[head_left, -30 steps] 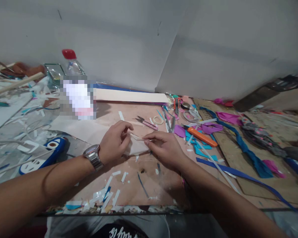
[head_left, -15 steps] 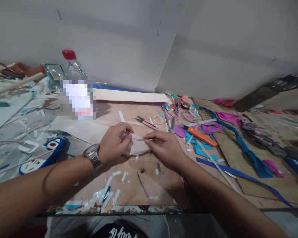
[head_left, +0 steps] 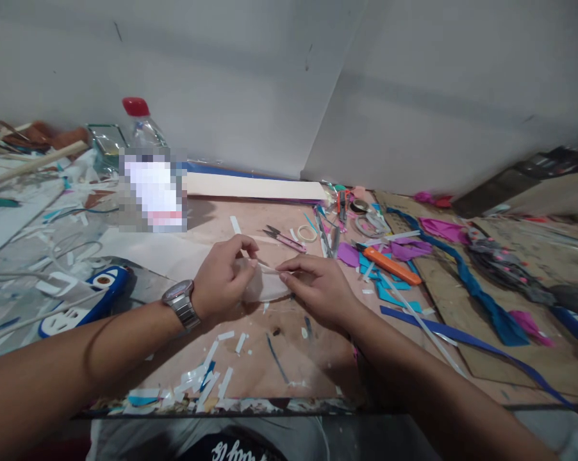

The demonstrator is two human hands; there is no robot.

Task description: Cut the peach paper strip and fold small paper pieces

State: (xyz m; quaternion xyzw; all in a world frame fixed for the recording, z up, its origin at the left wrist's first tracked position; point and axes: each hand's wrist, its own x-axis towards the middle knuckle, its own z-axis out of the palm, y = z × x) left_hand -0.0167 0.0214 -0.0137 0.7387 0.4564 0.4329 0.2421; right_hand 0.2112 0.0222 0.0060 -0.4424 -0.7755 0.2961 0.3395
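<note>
Between both hands is a piece of thin white paper (head_left: 270,287), its upper edge pinched up and its lower part hanging towards me. My left hand (head_left: 226,276), with a metal watch (head_left: 181,303) on the wrist, grips the paper's left corner between thumb and forefinger. On the right corner, the thumb and fingertips of my right hand (head_left: 320,286) are closed in a pinch. Just beyond the hands lie small pink-handled thread snips (head_left: 284,239) and a roll of pale tape (head_left: 307,233).
An orange box cutter (head_left: 392,266) lies on blue and purple scraps at the right, beside a cardboard sheet (head_left: 443,282). At the left are a blue and white power strip (head_left: 84,301) with cables and a red-capped bottle (head_left: 142,121). White paper strips (head_left: 212,378) litter the front edge.
The paper's upper edge has shifted slightly between my fingers, and its lower part shows a little differently. Both hands stay in nearly the same place.
</note>
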